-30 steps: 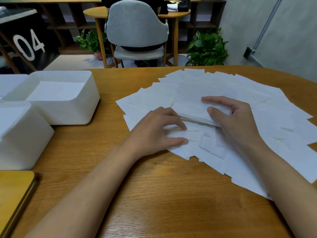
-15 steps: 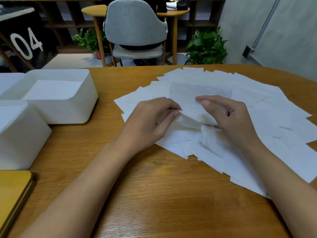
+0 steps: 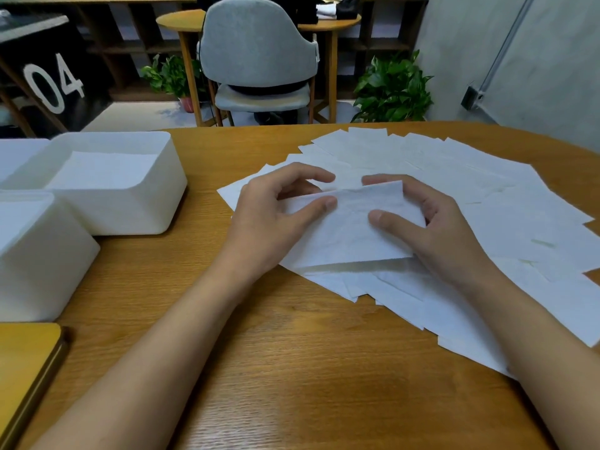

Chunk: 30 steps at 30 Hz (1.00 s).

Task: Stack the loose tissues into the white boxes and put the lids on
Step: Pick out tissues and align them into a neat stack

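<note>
Centre of the frame: the left hand (image 3: 276, 219) and the right hand (image 3: 435, 232) each pinch one end of a thin bundle of tissues (image 3: 350, 238), thumbs on top and fingers behind. Its far edge sits raised above the loose tissues (image 3: 487, 196) fanned across the right of the bench (image 3: 292, 368). The open white box (image 3: 130, 209) sits upper left, partly filled. The danger is that the bundle is limp and uneven. A slack pinch could spill sheets or drag neighbours along.
</note>
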Available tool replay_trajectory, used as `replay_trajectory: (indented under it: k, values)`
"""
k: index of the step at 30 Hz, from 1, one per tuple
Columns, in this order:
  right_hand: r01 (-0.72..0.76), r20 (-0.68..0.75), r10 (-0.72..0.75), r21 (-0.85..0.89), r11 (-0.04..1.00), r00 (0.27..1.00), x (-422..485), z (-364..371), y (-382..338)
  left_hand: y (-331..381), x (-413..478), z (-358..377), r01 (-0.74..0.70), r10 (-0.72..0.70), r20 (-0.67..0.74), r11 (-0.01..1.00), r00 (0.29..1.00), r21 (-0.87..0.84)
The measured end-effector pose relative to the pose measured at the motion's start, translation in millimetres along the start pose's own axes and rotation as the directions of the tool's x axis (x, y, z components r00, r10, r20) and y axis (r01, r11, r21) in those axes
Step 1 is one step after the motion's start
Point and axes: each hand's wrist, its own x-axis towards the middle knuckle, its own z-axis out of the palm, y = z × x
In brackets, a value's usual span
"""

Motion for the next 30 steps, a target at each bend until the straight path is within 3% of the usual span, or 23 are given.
replay_trajectory:
  k: [8,13,17,20,23,25,28,30]
  values:
    - [0.109,0.076,-0.102,-0.099,0.989,0.992,-1.4,8.0,3.0,-2.8,-1.9,7.3,0.103,-0.106,-0.027,0.989,0.994,-0.106]
    - [0.116,0.047,-0.119,0.049,0.992,0.992,-0.7,6.0,5.3,-6.1,-4.2,16.8,0.103,-0.106,-0.089,0.994,0.990,-0.035]
    - [0.126,-0.051,-0.128,-0.032,0.991,0.990,3.4,-0.1,7.4,-4.3,-5.1,18.4,0.285,-0.286,0.031,0.926,0.958,-0.246]
    - [0.029,-0.053,-0.032,-0.057,0.998,0.998,2.4,0.7,7.5,-11.6,-6.4,21.4,0.203,-0.210,-0.041,0.971,0.977,-0.127]
    - [-0.020,-0.176,0.007,-0.074,0.997,0.984,2.6,-1.7,10.0,-14.9,-8.2,21.2,0.084,-0.081,-0.072,0.996,0.994,0.037]
    - [-0.045,-0.258,0.027,-0.064,0.997,0.966,4.5,-5.2,11.0,-17.3,-9.3,18.7,-0.028,0.021,0.041,0.987,0.999,0.156]
    - [-0.063,-0.290,0.038,-0.076,0.995,0.956,5.9,-7.4,12.9,-23.0,-12.0,20.8,-0.233,0.153,0.278,0.930,0.948,0.285]
    - [-0.063,-0.278,0.037,-0.086,0.994,0.960,5.4,-6.0,14.1,-27.2,-14.2,24.6,-0.281,0.182,0.320,0.913,0.930,0.296]
